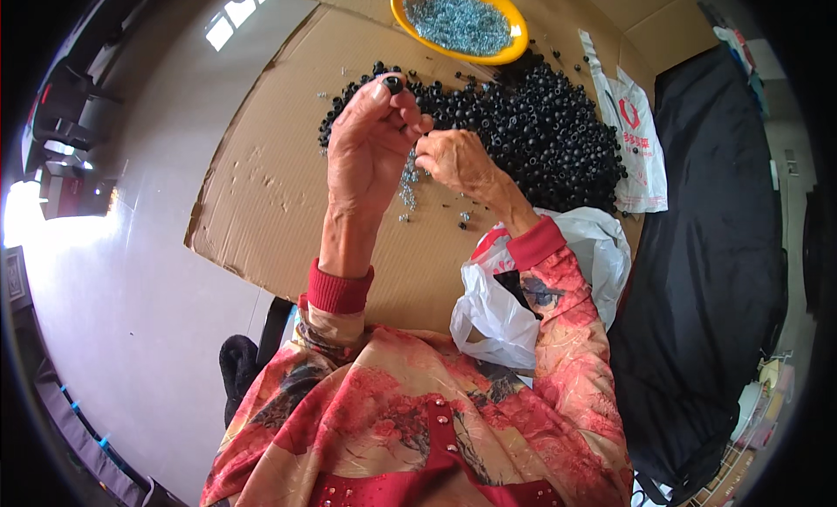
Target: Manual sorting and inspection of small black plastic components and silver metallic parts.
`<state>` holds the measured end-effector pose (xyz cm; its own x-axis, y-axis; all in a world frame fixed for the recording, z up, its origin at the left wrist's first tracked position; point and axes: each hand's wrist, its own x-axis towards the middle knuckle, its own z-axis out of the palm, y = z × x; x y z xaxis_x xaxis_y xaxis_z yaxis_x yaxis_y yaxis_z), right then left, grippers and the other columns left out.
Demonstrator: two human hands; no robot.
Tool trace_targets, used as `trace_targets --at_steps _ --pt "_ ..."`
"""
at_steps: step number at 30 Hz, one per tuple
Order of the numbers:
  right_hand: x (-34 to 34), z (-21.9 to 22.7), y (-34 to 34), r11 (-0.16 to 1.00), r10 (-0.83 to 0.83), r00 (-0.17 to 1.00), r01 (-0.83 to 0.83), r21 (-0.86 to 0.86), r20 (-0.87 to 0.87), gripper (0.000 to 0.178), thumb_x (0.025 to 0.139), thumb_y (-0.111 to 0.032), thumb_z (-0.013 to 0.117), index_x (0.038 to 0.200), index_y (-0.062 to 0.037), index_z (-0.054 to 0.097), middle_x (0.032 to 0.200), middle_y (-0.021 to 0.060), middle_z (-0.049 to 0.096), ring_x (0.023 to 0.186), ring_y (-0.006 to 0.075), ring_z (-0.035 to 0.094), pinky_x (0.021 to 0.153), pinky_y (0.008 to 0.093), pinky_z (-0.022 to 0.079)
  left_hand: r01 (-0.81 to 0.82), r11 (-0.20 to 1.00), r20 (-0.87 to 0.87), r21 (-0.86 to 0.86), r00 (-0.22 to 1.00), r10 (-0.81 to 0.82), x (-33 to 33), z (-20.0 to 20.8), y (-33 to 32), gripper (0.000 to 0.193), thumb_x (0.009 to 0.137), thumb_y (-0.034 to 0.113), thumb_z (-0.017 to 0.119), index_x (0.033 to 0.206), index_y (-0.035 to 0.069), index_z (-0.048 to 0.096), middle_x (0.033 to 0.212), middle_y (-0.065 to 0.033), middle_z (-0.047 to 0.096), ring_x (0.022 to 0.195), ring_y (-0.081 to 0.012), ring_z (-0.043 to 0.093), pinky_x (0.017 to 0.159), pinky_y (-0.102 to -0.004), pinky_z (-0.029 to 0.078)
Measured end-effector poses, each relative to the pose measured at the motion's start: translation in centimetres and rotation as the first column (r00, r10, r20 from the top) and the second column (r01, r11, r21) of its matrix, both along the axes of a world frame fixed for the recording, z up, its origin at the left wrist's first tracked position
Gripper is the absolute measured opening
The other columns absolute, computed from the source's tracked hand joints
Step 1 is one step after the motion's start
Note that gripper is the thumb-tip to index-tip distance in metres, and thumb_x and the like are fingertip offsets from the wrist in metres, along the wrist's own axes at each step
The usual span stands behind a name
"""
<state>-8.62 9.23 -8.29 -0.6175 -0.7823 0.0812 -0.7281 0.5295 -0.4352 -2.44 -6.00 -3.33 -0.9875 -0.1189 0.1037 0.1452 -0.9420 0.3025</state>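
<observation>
Left hand [370, 141] raised, fingertips pinching one small black round part [394, 83], right hand [453, 158] just beside it with fingers closed on something too small to tell, loose screws [408, 189] beneath, pile of black parts [532, 132] on flattened cardboard [261, 193], orange bowl of screws [459, 23] beyond, white plastic bag [501, 311] near the right forearm.

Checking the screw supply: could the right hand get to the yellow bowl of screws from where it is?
Probably yes. The yellow bowl sits open-topped beyond the pile of black caps; the right hand would only need to pass over that low pile.

A home piecework spot: flattened cardboard [288, 202] on the floor, heaped small black parts [540, 132]
</observation>
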Motion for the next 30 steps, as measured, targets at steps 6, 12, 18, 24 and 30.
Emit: trace_targets --at_steps 6,12,18,24,30 --pt "0.6 -0.7 -0.2 1.000 -0.003 1.000 0.003 0.023 -0.011 0.012 0.074 -0.012 0.059 0.069 -0.0016 0.060 0.073 0.0138 0.062 0.069 0.0307 0.062 0.064 0.0408 0.050 0.016 0.999 0.002 0.035 1.000 -0.017 0.2 -0.3 0.4 0.020 0.088 0.014 0.056 0.102 0.000 0.058 0.084 -0.0050 0.060 0.075 -0.0145 0.058 0.075 -0.0349 0.052" --pt "0.5 0.7 0.1 1.000 0.007 0.999 -0.006 0.013 -0.033 0.008 0.072 -0.009 0.059 0.074 -0.0013 0.059 0.072 0.0156 0.061 0.066 0.0314 0.061 0.059 0.0381 0.050 0.026 0.999 -0.012 0.021 1.000 -0.025 0.3 -0.2 0.4 0.020 0.089 0.014 0.055 0.103 0.000 0.058 0.084 -0.0054 0.060 0.074 -0.0143 0.058 0.075 -0.0347 0.052" --pt "0.4 8.1 3.0 0.748 -0.026 0.785 0.426 -0.508 0.619 0.013 0.077 -0.004 0.062 0.089 0.0002 0.062 0.071 0.0037 0.063 0.063 0.0080 0.060 0.057 0.0229 0.049 0.053 0.998 -0.039 0.042 0.998 -0.051 0.5 0.6 1.2 0.019 0.089 0.013 0.055 0.102 -0.001 0.058 0.086 -0.0078 0.062 0.074 -0.0150 0.059 0.073 -0.0328 0.050" --pt "1.1 12.4 4.1 0.704 -0.076 0.866 0.398 -0.589 0.494 0.016 0.078 -0.003 0.063 0.094 -0.0010 0.062 0.079 0.0034 0.065 0.074 0.0086 0.061 0.067 0.0222 0.049 0.084 0.993 0.042 -0.078 0.996 -0.081 0.6 1.5 3.4 0.019 0.088 0.010 0.055 0.103 -0.002 0.058 0.104 -0.0153 0.062 0.088 -0.0193 0.062 0.078 -0.0333 0.051" --pt "2.0 13.0 3.9 0.796 -0.062 0.993 0.112 -0.594 0.104 0.017 0.074 0.000 0.064 0.091 -0.0023 0.063 0.075 0.0032 0.061 0.067 0.0092 0.059 0.062 0.0240 0.048 0.134 0.990 -0.030 -0.048 0.990 -0.135 1.3 1.6 4.7 0.020 0.089 0.008 0.055 0.105 -0.002 0.058 0.105 -0.0144 0.062 0.093 -0.0204 0.062 0.084 -0.0344 0.051"
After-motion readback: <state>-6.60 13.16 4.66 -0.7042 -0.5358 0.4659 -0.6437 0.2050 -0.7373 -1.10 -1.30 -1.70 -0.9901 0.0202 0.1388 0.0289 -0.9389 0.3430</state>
